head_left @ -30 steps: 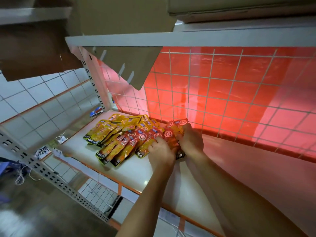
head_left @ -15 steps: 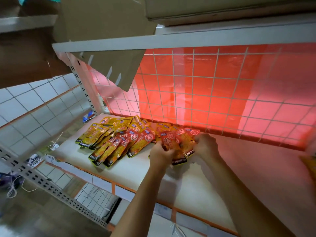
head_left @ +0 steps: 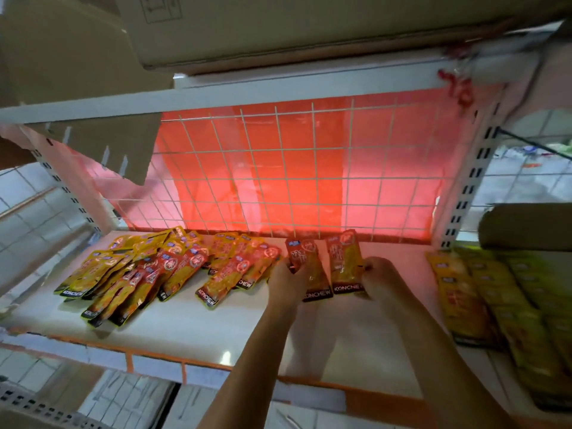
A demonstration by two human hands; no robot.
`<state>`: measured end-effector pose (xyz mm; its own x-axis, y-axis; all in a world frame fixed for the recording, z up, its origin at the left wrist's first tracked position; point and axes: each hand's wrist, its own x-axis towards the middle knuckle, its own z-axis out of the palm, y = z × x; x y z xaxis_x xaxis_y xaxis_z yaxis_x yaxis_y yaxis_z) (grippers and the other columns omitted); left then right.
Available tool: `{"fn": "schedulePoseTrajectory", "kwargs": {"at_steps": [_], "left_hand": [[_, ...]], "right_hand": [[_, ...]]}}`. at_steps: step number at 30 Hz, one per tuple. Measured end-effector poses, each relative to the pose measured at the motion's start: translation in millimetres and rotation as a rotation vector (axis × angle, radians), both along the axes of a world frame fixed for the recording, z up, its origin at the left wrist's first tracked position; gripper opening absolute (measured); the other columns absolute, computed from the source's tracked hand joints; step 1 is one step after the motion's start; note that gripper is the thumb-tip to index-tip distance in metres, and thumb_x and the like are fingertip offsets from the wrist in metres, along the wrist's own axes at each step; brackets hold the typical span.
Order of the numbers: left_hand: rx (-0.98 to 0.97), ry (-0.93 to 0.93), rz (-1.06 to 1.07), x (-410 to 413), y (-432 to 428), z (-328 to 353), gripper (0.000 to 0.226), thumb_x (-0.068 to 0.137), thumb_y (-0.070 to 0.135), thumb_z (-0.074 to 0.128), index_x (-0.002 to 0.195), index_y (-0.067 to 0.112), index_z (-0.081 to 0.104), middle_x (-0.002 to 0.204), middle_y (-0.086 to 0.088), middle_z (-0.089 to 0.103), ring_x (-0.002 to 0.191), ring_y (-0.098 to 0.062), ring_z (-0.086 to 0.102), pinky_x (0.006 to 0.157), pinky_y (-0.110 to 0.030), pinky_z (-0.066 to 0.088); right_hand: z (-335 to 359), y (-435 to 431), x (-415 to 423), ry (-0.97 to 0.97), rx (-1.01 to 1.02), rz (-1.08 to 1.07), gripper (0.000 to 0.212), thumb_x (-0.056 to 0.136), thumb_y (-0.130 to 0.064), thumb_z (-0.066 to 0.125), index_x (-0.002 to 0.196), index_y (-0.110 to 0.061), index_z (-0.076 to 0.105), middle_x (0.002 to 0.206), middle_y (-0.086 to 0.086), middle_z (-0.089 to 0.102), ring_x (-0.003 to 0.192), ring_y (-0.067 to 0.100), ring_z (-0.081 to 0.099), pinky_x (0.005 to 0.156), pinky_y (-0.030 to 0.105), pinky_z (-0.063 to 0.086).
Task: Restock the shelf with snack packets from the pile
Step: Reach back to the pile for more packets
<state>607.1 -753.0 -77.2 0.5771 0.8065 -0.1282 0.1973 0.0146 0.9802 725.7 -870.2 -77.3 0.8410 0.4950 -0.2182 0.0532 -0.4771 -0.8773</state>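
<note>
Right now the left hand (head_left: 286,278) pinches one snack packet (head_left: 305,261) by its left edge and the right hand (head_left: 379,274) grips a second packet (head_left: 343,258) by its right edge; both lie side by side between the hands on the shelf (head_left: 216,329), long axes front-to-back, the laid row (head_left: 173,267) leftward, nearer the left hand, the pile (head_left: 470,298) rightward

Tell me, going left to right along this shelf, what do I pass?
Fanned packets → left hand → left packet → right packet → right hand → yellow pile.
</note>
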Motion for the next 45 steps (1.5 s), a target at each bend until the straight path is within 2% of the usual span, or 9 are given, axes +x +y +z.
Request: {"fn": "schedulePoseTrajectory", "kwargs": {"at_steps": [3, 9, 15, 22, 27, 33, 37, 42, 45], "left_hand": [[-0.032, -0.040, -0.066, 20, -31, 6, 0.005, 0.088, 0.026, 0.067, 0.090, 0.022, 0.071, 0.087, 0.004, 0.074, 0.074, -0.008, 0.070, 0.058, -0.019, 0.053], [-0.040, 0.022, -0.148, 66, -93, 19, 0.021, 0.067, 0.035, 0.063, 0.080, 0.020, 0.069, 0.084, 0.001, 0.074, 0.084, -0.023, 0.070, 0.078, -0.039, 0.055], [0.042, 0.017, -0.233, 109, -158, 34, 0.028, 0.068, 0.038, 0.067, 0.084, 0.014, 0.071, 0.086, -0.008, 0.073, 0.090, -0.033, 0.069, 0.083, -0.049, 0.054], [0.098, 0.014, -0.323, 147, -219, 32, 0.014, 0.078, 0.024, 0.067, 0.086, 0.013, 0.071, 0.084, -0.008, 0.073, 0.085, -0.030, 0.069, 0.084, -0.050, 0.055], [0.131, -0.039, -0.399, 176, -273, 25, 0.008, 0.083, 0.020, 0.068, 0.077, 0.025, 0.068, 0.076, 0.004, 0.072, 0.072, -0.014, 0.067, 0.070, -0.035, 0.054], [0.121, -0.033, -0.368, 203, -327, 15, 0.026, 0.086, 0.027, 0.065, 0.108, 0.028, 0.052, 0.091, 0.017, 0.058, 0.089, -0.009, 0.061, 0.069, -0.021, 0.050], [0.133, -0.062, -0.379, 217, -350, 15, 0.053, 0.083, 0.016, 0.063, 0.128, 0.037, 0.045, 0.098, 0.015, 0.062, 0.089, -0.003, 0.060, 0.072, -0.021, 0.048], [0.267, 0.083, -0.443, 243, -366, 12, 0.053, 0.083, 0.011, 0.057, 0.130, 0.034, 0.052, 0.111, 0.007, 0.064, 0.103, -0.016, 0.060, 0.083, -0.029, 0.053], [0.376, 0.160, -0.461, 259, -371, 7, 0.041, 0.085, 0.003, 0.050, 0.113, 0.026, 0.069, 0.098, 0.008, 0.066, 0.101, -0.019, 0.063, 0.067, -0.014, 0.045]], "right_hand": [[2, -35, 15, 0.006, 0.085, -0.078, 0.021, 0.084, -0.004, 0.056, 0.101, -0.015, 0.063, 0.090, 0.009, 0.068, 0.076, 0.030, 0.069, 0.067, 0.048, 0.059], [12, -111, 44, 0.029, 0.153, -0.167, 0.028, 0.083, -0.004, 0.058, 0.104, -0.020, 0.065, 0.098, 0.008, 0.069, 0.085, 0.025, 0.067, 0.073, 0.042, 0.058], [24, -181, 74, 0.026, 0.162, -0.228, 0.021, 0.085, -0.009, 0.060, 0.092, -0.027, 0.067, 0.087, 0.000, 0.070, 0.082, 0.022, 0.067, 0.076, 0.044, 0.057], [36, -249, 91, 0.006, 0.190, -0.271, 0.013, 0.075, -0.027, 0.063, 0.079, -0.015, 0.068, 0.071, 0.001, 0.071, 0.064, 0.017, 0.069, 0.055, 0.034, 0.056], [29, -304, 108, -0.033, 0.209, -0.369, 0.030, 0.065, -0.031, 0.057, 0.089, -0.015, 0.066, 0.082, 0.005, 0.070, 0.080, 0.029, 0.066, 0.078, 0.050, 0.053], [17, -351, 129, -0.063, 0.150, -0.484, 0.019, 0.085, -0.015, 0.050, 0.092, -0.014, 0.067, 0.082, 0.010, 0.068, 0.074, 0.030, 0.064, 0.070, 0.048, 0.054], [17, -377, 134, -0.102, 0.090, -0.609, 0.014, 0.085, -0.011, 0.043, 0.081, -0.017, 0.055, 0.066, 0.004, 0.053, 0.054, 0.018, 0.047, 0.048, 0.025, 0.035], [21, -404, 146, -0.190, 0.016, -0.617, 0.015, 0.086, -0.006, 0.042, 0.077, -0.010, 0.053, 0.058, 0.001, 0.046, 0.046, 0.012, 0.041, 0.040, 0.022, 0.029], [20, -410, 152, -0.182, 0.008, -0.640, 0.014, 0.088, -0.009, 0.043, 0.086, -0.009, 0.056, 0.058, -0.001, 0.046, 0.045, 0.009, 0.040, 0.034, 0.019, 0.030]]}}
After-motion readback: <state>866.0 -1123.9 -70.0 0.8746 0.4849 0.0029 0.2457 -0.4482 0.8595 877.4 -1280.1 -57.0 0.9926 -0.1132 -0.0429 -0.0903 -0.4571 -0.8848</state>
